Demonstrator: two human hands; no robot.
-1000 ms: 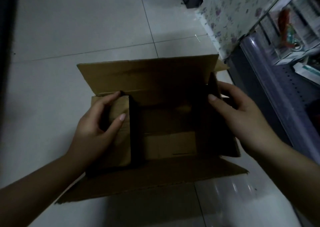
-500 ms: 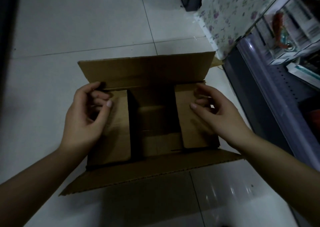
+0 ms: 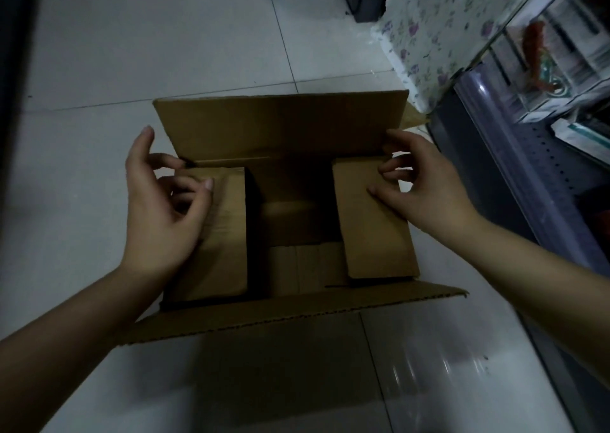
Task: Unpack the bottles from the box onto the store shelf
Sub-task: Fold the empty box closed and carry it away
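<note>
brown corrugated cardboard box (image 3: 290, 142) on white tiled floor (image 3: 138, 53), beside store shelf (image 3: 528, 155) | left hand (image 3: 161, 208) fingers loosely curled over left inner flap | right hand (image 3: 425, 185) fingertips touching right inner flap, holding nothing | bottles not visible

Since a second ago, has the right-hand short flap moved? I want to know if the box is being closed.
Yes. The right short flap stood up a second ago; now it lies folded inward over the box opening, below the far long flap, the right hand beside it.

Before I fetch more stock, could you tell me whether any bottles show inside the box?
No, the gap between the box's side flaps shows only bare cardboard.
</note>
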